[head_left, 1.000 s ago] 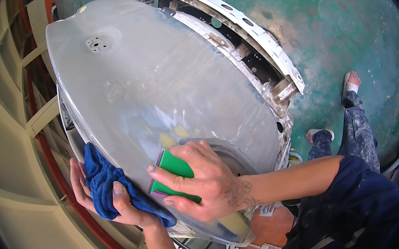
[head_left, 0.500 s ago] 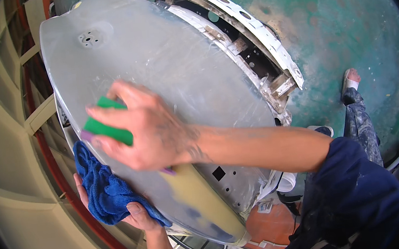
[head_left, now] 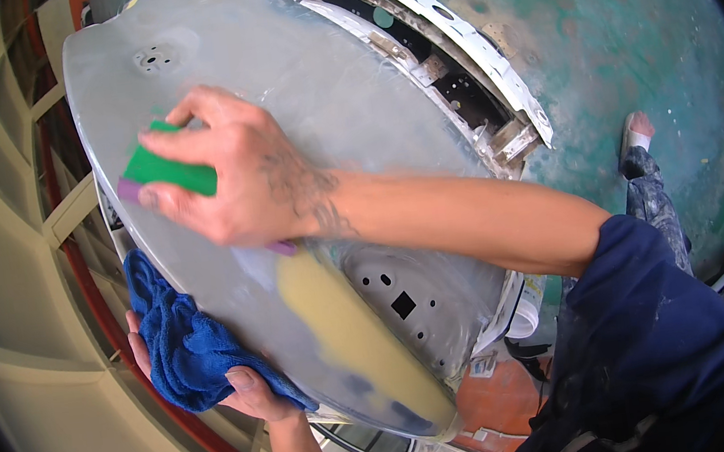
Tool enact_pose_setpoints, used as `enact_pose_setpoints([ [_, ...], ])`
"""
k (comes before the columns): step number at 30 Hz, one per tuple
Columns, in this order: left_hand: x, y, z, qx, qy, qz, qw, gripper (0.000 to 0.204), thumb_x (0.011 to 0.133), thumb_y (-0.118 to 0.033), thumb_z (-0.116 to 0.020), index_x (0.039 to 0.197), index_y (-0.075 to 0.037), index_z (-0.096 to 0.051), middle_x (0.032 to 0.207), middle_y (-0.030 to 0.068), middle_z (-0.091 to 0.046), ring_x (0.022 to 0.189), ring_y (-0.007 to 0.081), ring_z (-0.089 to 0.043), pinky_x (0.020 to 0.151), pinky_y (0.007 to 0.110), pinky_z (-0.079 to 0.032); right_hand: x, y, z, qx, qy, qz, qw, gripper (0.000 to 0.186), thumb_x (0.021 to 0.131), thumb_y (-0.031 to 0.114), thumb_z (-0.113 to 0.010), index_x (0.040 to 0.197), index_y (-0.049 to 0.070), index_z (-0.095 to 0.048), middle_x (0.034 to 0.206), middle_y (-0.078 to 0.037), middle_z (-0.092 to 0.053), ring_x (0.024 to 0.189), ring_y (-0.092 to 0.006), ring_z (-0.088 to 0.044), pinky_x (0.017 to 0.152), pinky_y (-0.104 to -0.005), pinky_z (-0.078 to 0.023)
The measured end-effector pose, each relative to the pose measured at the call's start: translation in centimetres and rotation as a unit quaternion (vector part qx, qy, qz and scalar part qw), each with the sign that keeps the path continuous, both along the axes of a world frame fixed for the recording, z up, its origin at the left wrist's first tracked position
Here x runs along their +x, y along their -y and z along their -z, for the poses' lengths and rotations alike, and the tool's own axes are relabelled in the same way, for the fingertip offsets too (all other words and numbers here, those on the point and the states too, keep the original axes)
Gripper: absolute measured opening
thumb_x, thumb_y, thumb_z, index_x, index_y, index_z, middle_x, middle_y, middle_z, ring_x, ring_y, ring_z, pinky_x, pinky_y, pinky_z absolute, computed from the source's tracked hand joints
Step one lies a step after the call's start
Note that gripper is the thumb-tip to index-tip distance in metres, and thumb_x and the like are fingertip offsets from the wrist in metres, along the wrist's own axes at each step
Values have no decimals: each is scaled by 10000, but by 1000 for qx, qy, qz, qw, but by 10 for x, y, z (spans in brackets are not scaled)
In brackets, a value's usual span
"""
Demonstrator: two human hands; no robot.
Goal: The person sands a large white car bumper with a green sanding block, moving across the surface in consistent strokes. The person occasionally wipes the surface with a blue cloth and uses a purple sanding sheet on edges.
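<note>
A grey car body panel (head_left: 344, 67) fills the middle, with a yellow filler patch (head_left: 350, 352) along its lower part and a recess with bolt holes beside that. My right hand (head_left: 230, 165) grips a green and purple sanding block (head_left: 167, 163) on the upper-left part of the panel; the hand is slightly blurred. My left hand (head_left: 256, 390) holds a bunched blue cloth (head_left: 182, 331) against the panel's lower-left edge, its fingers partly hidden by the cloth.
A white perforated metal beam (head_left: 485, 51) runs along the panel's upper right. A cream ribbed structure (head_left: 9, 266) with a red strip stands left. The green floor (head_left: 652, 32), my foot (head_left: 637, 128), and a white cup (head_left: 524, 319) are at right.
My right hand has moved up and left across the panel with the sanding block, uncovering the filler patch and recess. The left hand and cloth have shifted slightly.
</note>
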State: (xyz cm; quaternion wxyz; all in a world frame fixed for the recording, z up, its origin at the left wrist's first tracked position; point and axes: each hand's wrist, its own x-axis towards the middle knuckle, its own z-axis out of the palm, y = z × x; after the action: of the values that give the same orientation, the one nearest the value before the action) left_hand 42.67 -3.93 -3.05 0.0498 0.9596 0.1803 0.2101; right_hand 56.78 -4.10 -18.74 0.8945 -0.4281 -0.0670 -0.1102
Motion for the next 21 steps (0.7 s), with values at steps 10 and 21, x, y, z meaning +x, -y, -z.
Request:
enact_pose_setpoints([
  [10, -1, 0, 3, -15, 5, 2, 1000, 1214, 872, -739, -710, 1659, 67, -260, 1682, 233, -370, 1544, 396, -399, 1284, 551, -301, -9, 1, 1, 21, 12, 27, 999, 385, 825, 253, -853, 1087, -12, -754, 1020, -272, -675, 929, -415, -691, 829, -500, -568],
  [21, 2, 2, 5, -47, 9, 20, 999, 1152, 880, -658, -744, 1666, 39, -270, 1680, 203, -383, 1551, 366, -394, 1296, 529, -288, -26, 14, -13, 64, 2, 51, 997, 390, 820, 289, -853, 1053, -7, -752, 1025, -264, -672, 934, -426, -674, 826, -504, -564],
])
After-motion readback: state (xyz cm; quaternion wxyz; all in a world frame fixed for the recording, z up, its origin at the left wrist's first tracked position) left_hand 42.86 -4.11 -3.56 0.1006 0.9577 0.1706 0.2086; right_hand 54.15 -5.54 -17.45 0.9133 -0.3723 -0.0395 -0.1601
